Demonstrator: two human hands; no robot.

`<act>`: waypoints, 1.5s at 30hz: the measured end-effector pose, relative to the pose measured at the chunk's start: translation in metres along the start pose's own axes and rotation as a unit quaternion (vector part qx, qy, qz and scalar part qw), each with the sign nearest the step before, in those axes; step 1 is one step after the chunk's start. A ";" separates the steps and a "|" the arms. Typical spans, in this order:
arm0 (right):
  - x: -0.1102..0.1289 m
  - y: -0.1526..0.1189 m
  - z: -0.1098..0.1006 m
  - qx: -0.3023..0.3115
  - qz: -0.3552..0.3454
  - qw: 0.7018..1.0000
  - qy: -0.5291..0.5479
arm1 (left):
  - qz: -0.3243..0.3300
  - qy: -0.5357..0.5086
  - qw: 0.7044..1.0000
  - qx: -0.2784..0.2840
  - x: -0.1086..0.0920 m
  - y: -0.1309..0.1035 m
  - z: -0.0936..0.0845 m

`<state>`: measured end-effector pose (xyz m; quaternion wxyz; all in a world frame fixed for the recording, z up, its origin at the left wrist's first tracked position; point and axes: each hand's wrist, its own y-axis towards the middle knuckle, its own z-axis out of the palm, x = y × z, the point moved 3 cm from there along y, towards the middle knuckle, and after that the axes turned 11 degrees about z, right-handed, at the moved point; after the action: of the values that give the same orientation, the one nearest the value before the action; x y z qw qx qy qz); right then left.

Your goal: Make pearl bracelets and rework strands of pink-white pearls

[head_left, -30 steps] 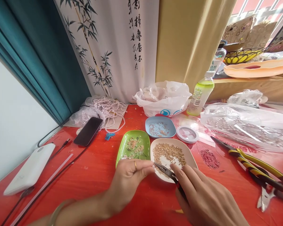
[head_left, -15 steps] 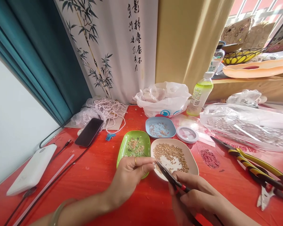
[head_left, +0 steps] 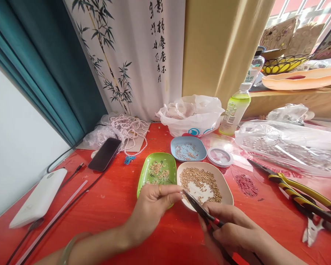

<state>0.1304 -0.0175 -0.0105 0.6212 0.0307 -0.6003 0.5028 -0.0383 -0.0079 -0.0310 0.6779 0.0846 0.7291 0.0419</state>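
On my monitor, a phone (head_left: 105,154) lies left on the red surface (head_left: 110,202). Beside the green tray (head_left: 143,173), my left hand (head_left: 150,209) pinches something too small to tell. Dark pliers (head_left: 195,203), tips at those fingertips above the cream tray (head_left: 228,193), sit gripped in my right hand (head_left: 234,228).

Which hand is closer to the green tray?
The left hand, at the near edge of the green tray. The right hand, holding the pliers, is farther off to the right, by the cream tray.

Left fingers (head_left: 169,189) seemingly pinched; right fingers (head_left: 228,210) curled.
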 end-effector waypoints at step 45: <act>0.007 -0.009 -0.004 -0.313 -0.254 0.752 -0.521 | 0.028 0.012 0.999 -0.019 -0.016 0.001 0.000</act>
<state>0.1378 -0.0151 -0.0018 0.2921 0.2428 -0.9249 0.0163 -0.0371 -0.0101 -0.0153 0.6691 0.0920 0.7335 0.0756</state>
